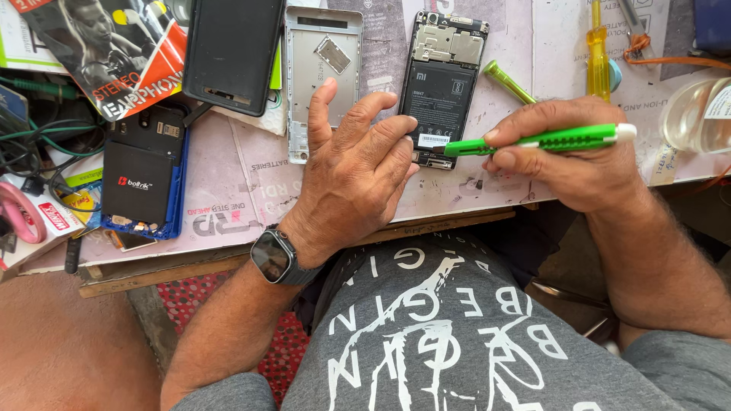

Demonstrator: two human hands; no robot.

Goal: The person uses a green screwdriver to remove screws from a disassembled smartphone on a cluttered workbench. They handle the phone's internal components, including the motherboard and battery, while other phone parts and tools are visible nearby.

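An opened black phone point(442, 84), its back off and its battery and circuit board showing, lies on the worktable. My left hand point(354, 171) rests beside it, fingers spread, fingertips touching the phone's lower left edge. My right hand point(571, 156) grips a green pen-shaped tool point(541, 140) with a white end, held level, its tip at the phone's bottom edge. A silver back cover point(320, 68) lies just left of the phone, partly under my left fingers. A dark smartwatch point(276, 257) sits on my left wrist.
Another opened phone with a black battery in a blue case point(145, 179) lies at the left, with cables point(46, 141) and packaging beyond it. A black phone point(232, 49), green screwdriver point(509, 82), yellow screwdriver point(598, 53) and clear bottle point(697, 114) lie around.
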